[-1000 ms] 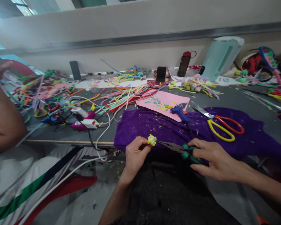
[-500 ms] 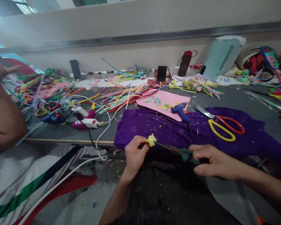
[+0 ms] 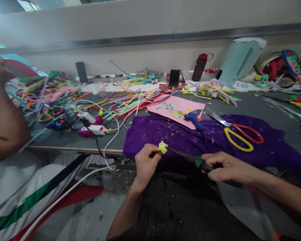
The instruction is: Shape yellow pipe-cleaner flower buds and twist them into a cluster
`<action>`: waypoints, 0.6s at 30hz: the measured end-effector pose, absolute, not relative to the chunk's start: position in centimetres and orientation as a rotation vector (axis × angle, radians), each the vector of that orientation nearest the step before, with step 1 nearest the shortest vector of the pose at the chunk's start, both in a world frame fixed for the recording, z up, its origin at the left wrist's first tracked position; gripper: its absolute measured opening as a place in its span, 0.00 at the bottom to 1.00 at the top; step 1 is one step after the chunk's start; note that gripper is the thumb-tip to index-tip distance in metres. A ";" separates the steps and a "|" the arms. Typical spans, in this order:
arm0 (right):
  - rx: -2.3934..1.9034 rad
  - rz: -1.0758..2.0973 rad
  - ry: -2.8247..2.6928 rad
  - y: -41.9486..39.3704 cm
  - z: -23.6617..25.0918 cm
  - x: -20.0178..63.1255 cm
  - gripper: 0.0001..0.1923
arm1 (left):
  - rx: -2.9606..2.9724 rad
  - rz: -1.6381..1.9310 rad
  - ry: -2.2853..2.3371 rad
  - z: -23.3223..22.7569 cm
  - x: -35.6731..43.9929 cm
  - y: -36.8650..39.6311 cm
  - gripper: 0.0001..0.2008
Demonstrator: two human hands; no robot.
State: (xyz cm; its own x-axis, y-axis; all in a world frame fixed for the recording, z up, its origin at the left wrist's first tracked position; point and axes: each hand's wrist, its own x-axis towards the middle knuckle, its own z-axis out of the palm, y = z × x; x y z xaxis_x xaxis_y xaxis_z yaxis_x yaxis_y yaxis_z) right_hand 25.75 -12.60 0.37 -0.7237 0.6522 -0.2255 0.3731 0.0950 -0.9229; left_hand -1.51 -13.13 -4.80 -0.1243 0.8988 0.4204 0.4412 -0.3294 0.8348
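Observation:
Between the thumb and fingertips of my left hand (image 3: 146, 162) is a small yellow flower-like piece (image 3: 163, 147), pinched at its left side. My right hand (image 3: 223, 167) grips the dark green handles of long-nose pliers (image 3: 188, 157). The thin tips of the pliers reach the yellow piece from the right; whether they clamp it I cannot tell. Both hands are above the near edge of a purple cloth (image 3: 153, 134). Scissors (image 3: 230, 124) with one red and one yellow handle lie on the cloth, beside a blue glue gun (image 3: 194, 120).
Pink paper (image 3: 155, 107) with small cut bits lies behind the cloth. Pipe cleaners (image 3: 130, 105) spread across the table's left and middle. A power strip (image 3: 95, 130) trails white cable off the edge. A bottle (image 3: 199, 68) and pale green jug (image 3: 240, 62) stand behind. Another person's arm (image 3: 7, 120) is at left.
The handles of the pliers have tilted and show more clearly below my right hand. The yellow piece has turned slightly in my left fingers. The other person's hand at left has shifted.

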 end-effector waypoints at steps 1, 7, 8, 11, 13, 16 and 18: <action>-1.014 1.629 -2.154 -12.6 0.5 25.6 0.19 | 1.707 1.440 1.482 -4.8 -1.5 -13.1 0.01; -0.961 1.436 -2.232 -12.9 0.7 26.0 0.22 | 1.257 1.328 1.399 -4.3 -1.8 -13.1 0.08; -0.950 1.438 -2.219 -13.1 0.6 26.2 0.21 | 1.174 1.302 1.370 -4.3 -1.8 -13.1 0.09; -0.925 1.476 -2.169 -13.8 0.1 26.7 0.21 | 1.042 1.266 1.295 -4.0 -1.8 -13.3 0.11; -0.919 1.492 -2.156 -14.2 -0.3 26.8 0.21 | 1.018 1.268 1.270 -3.7 -1.7 -13.4 0.12; -0.930 1.488 -2.173 -14.6 -0.8 26.5 0.20 | 1.016 1.267 1.256 -3.3 -1.6 -13.7 0.13; -0.929 1.464 -2.193 -14.6 -1.0 26.1 0.20 | 1.030 1.266 1.253 -3.2 -1.6 -13.9 0.13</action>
